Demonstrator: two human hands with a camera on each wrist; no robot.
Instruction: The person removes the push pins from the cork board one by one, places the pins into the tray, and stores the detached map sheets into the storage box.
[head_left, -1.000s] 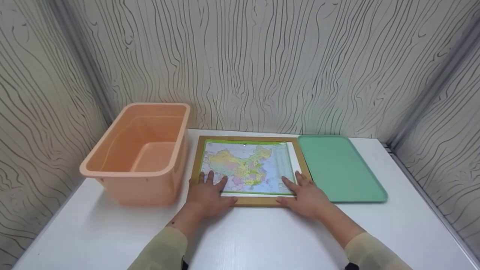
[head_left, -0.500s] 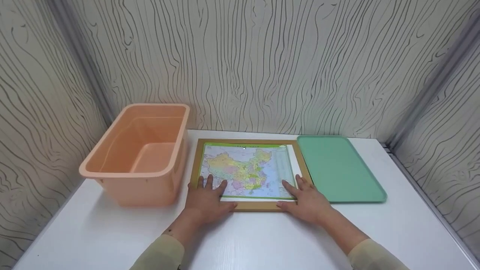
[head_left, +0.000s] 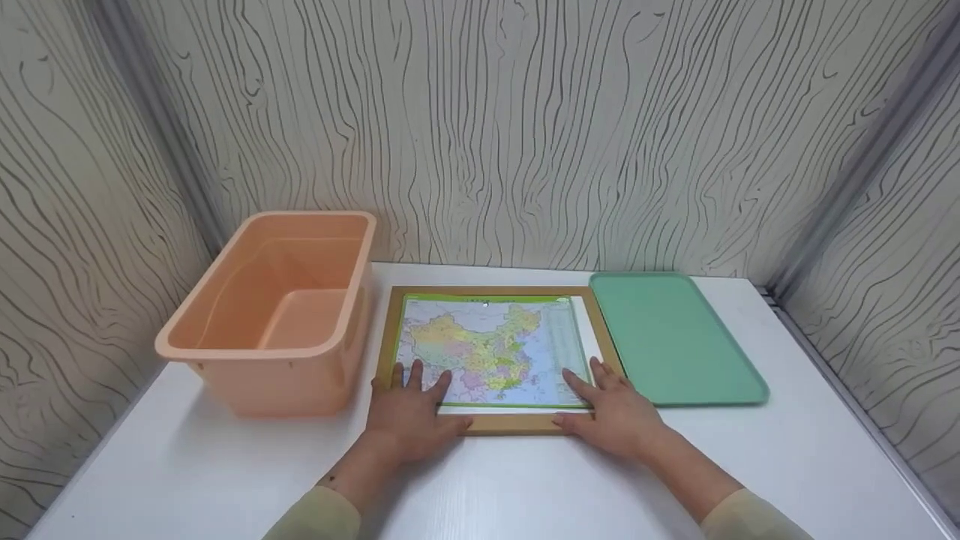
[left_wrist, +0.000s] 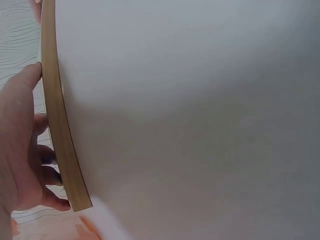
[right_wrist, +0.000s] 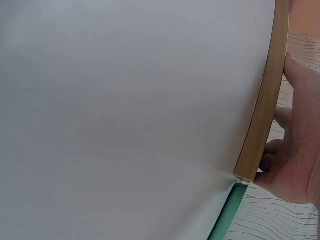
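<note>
A wooden-framed colourful map (head_left: pixel 487 345) lies flat on the white table (head_left: pixel 525 480), between a bin and a tray. My left hand (head_left: pixel 412 409) rests on its near left corner, fingers spread flat on the map and thumb along the front rail (head_left: pixel 510 424). My right hand (head_left: pixel 615 411) lies the same way on the near right corner. In the left wrist view the left hand (left_wrist: pixel 20 150) has its thumb against the frame's edge (left_wrist: pixel 60 130). The right wrist view shows the right hand (right_wrist: pixel 300 150) against the frame's edge (right_wrist: pixel 260 120).
An empty peach plastic bin (head_left: pixel 255 351) stands to the left of the frame. A flat green tray (head_left: pixel 675 337) lies to its right, its corner (right_wrist: pixel 227 215) touching the frame. Patterned walls close in the back and both sides of the table.
The framed map has slid a little toward me under both hands, while the green tray stayed put. Both hands keep the same hold on the near corners.
</note>
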